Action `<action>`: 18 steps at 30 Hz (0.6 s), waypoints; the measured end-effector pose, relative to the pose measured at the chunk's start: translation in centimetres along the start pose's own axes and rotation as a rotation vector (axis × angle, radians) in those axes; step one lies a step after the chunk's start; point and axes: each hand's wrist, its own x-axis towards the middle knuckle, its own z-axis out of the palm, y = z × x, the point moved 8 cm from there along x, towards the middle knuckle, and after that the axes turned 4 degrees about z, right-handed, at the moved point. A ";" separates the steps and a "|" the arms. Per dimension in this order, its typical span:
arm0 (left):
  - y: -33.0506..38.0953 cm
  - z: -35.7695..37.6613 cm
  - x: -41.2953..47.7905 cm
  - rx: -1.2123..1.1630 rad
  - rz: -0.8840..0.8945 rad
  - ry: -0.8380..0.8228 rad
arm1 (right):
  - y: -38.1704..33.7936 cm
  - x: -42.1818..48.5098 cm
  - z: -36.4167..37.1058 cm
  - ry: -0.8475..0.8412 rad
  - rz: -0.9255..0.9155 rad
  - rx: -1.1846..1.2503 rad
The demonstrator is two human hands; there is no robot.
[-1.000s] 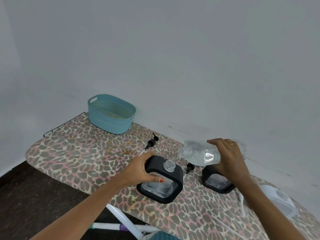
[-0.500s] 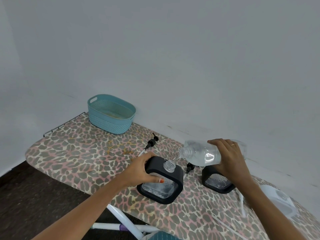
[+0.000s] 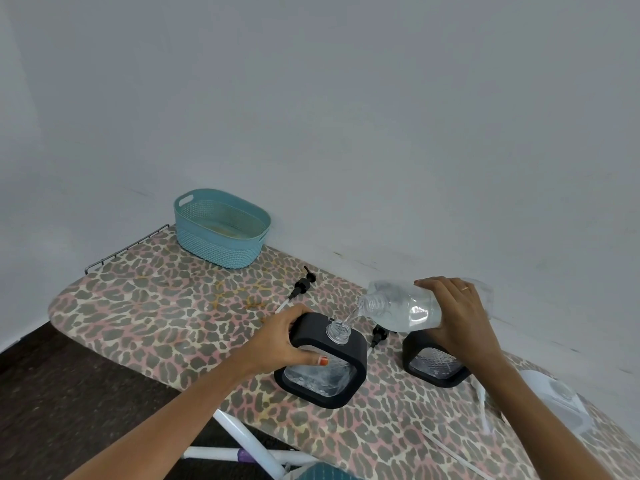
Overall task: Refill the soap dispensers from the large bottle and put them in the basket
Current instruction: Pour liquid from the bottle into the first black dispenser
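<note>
Two hands are busy on the ironing board (image 3: pixel 156 306). Nearest, the left hand (image 3: pixel 284 341) grips the top corner of the near dispenser (image 3: pixel 325 372), fingers curled over the black frame and thumb on its front, so the dispenser stands upright. Its open neck (image 3: pixel 337 330) points up and has no pump on it. Just beyond and above, the right hand (image 3: pixel 457 317) is wrapped round the body of the large bottle (image 3: pixel 405 308). The bottle lies almost level, with its mouth just above the neck. A thin stream of clear liquid (image 3: pixel 351 317) falls from the mouth into the neck.

To do this step well, I think the tilt should be small and steady. The neck is narrow, and a stronger stream can easily miss it and wet the frame and the cloth. The left hand should hold firm, and the pouring should stop below the neck, since the pump tube needs room. How full the dispenser is I cannot judge well through its window.

By count, there are two dispensers, and the second dispenser (image 3: pixel 433 362) stands under the right hand, partly hidden. Two black pumps lie on the board, one pump (image 3: pixel 379 336) between the dispensers and a farther pump (image 3: pixel 304 284) behind. There is one large bottle. One teal basket (image 3: pixel 221 233) stands at the far end, well apart, with no dispenser in it.
</note>
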 end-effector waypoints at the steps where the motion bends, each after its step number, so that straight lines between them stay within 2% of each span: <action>1: 0.0 0.0 0.0 0.000 -0.002 0.000 | 0.0 0.0 0.0 -0.001 0.001 0.000; 18: 0.1 0.3 -0.1 -0.018 0.013 -0.003 | 0.2 -0.1 -0.1 0.009 -0.001 -0.002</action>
